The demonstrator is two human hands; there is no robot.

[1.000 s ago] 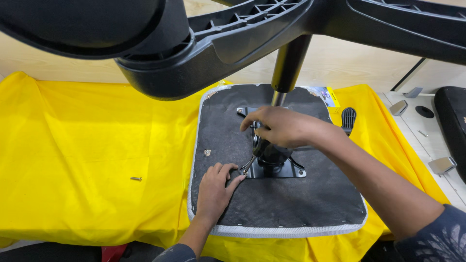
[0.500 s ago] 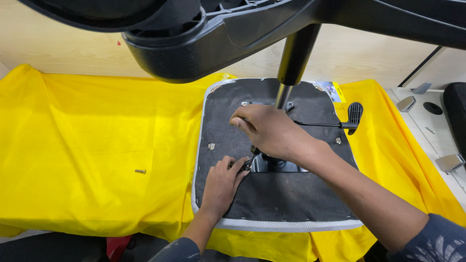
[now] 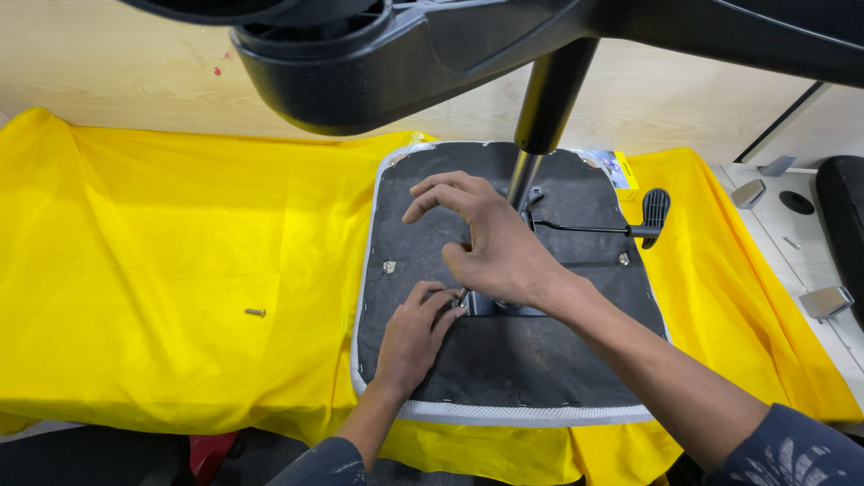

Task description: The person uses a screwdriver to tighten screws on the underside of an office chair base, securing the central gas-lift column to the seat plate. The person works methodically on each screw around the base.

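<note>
Seat pan [image 3: 504,378], upside down on the yellow cloth [image 3: 180,270], sits toward the counter's right half, nearer its front edge. Going left to right: 1 loose screw [image 3: 256,312] lies well apart on the cloth; my left hand [image 3: 414,337] has its fingers pinched together on a small fastener at the metal bracket [image 3: 490,304]; my right hand [image 3: 490,238] rests spread open over that bracket, gripping nothing. I judge the bracket only partly fastened, with that screw left. The lever [image 3: 652,216] points toward the right edge.
</note>
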